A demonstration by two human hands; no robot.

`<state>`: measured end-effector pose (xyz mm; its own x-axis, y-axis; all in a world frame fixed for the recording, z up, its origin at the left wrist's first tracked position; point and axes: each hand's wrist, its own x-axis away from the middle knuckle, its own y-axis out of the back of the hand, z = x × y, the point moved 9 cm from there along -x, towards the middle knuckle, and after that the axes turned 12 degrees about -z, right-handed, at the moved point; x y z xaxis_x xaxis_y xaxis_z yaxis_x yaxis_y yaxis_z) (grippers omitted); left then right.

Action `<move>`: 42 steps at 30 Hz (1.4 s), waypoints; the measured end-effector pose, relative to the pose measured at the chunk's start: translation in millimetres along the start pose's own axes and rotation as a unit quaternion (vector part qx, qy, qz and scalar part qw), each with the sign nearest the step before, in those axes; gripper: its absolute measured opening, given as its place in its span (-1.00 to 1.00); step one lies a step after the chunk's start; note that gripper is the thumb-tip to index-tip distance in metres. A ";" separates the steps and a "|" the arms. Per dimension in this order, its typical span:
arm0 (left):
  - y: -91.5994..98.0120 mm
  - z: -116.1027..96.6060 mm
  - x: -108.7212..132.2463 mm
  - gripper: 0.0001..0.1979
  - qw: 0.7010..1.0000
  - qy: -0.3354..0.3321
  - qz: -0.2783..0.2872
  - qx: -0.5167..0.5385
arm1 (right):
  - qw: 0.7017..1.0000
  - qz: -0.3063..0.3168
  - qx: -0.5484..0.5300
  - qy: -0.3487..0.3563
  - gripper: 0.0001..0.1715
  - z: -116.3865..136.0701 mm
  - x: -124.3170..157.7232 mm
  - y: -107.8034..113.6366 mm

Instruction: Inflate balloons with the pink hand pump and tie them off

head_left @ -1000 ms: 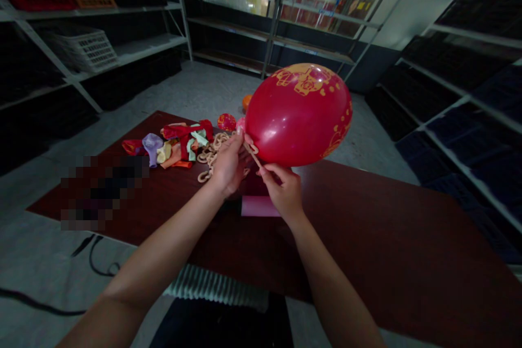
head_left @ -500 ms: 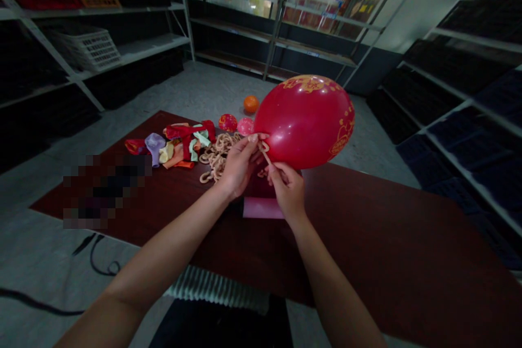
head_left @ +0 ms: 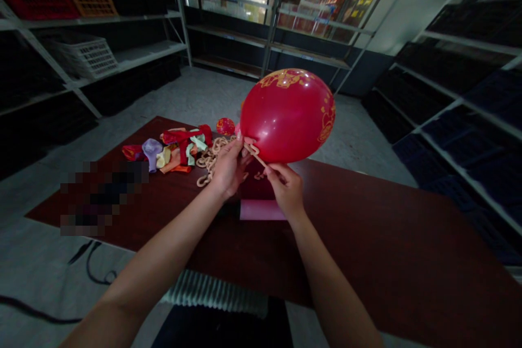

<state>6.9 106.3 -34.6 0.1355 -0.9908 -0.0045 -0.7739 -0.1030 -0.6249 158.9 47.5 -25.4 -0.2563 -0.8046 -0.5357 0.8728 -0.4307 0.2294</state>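
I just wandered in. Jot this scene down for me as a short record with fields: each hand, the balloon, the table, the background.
Left hand: gripping at the neck of a red balloon
Right hand: pinching the end of a beige strand that runs up toward the neck
Balloon state: inflated, with yellow print
Table: dark brown; holds limp balloons, a pile of beige loops and a pink cylinder
Background: metal shelves, a white basket among them
Unclear: how the strand meets the neck
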 end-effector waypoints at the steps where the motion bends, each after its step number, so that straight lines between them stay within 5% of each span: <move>1: -1.3 -3.9 0.8 -0.66 0.999 -0.029 0.016 -0.023 | 1.000 -0.006 0.006 0.003 -0.75 -0.4 -0.2 1.2; 5: -10.9 -24.7 15.2 -0.60 0.967 -0.178 0.072 -0.165 | 0.999 -0.045 0.021 0.021 -0.72 -0.5 0.0 7.9; 10: -30.4 -49.3 49.7 -0.68 0.869 -0.371 0.094 -0.313 | 0.994 -0.096 0.056 0.025 -0.70 -6.5 3.1 13.0; 17: -65.3 -52.1 65.9 -0.77 0.771 -0.482 0.143 -0.390 | 0.992 -0.111 0.054 -0.026 -0.68 -20.6 2.1 11.4; 22: -94.0 -51.3 17.1 -0.74 0.756 -0.487 0.118 -0.421 | 0.989 -0.130 0.041 -0.051 -0.69 -29.0 0.3 10.9; 24: -112.9 -42.5 -23.9 -0.71 0.738 -0.469 0.137 -0.465 | 0.989 -0.130 0.038 -0.061 -0.70 -32.4 0.2 9.4; 27: -130.3 -17.9 -101.3 -0.59 0.686 -0.356 0.147 -0.618 | 0.989 -0.124 0.042 -0.066 -0.72 -35.2 -0.2 7.5; 30: -129.1 -7.0 -147.6 -0.48 0.627 -0.266 0.125 -0.722 | 0.990 -0.120 0.049 -0.050 -0.73 -34.6 -1.1 6.4; 34: -127.1 -5.2 -139.9 -0.55 0.579 -0.318 0.162 -0.733 | 0.992 -0.112 0.051 -0.032 -0.72 -33.0 -1.3 3.6; 42: -40.0 -11.7 -102.5 -0.61 0.615 -0.273 0.138 -0.727 | 0.991 -0.043 0.121 0.043 -0.73 -16.9 4.8 -7.2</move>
<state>16.7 210.9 0.0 -0.2438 -0.8521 -0.4631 -0.4955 -0.3010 0.8148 158.4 53.5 -43.3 -0.2804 -0.7268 -0.6270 0.7210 -0.5907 0.3623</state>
